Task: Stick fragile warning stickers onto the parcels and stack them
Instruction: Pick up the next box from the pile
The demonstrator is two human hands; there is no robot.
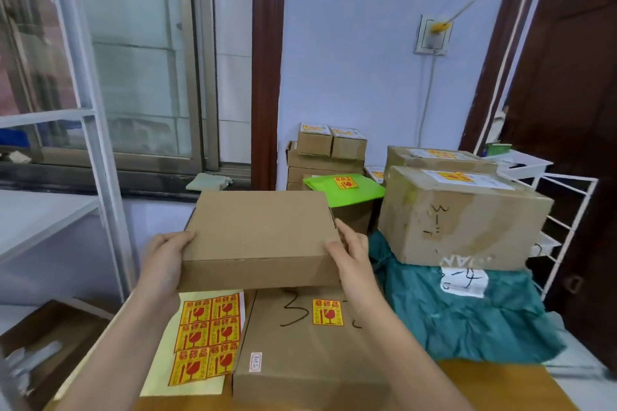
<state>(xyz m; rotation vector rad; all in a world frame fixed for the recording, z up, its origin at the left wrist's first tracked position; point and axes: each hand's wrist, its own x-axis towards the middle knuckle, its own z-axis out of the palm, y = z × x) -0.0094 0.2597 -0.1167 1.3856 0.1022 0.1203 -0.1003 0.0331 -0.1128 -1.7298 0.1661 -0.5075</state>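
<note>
A flat plain cardboard parcel [260,237] is held up in the middle of the head view, with no sticker on its visible top. My left hand [163,264] grips its left end and my right hand [354,257] grips its right end. Below it on the table lies a larger cardboard parcel [300,354] marked "3" that bears a yellow-and-red fragile sticker [328,312]. To its left lies a pale yellow sticker sheet [205,340] with several fragile stickers on it.
A teal bag parcel [467,310] lies at the right with a big worn carton [460,217] on top. A green parcel [347,188] and stacked small stickered boxes [330,143] stand behind. An open box [50,344] sits at lower left, white shelving [564,210] at far right.
</note>
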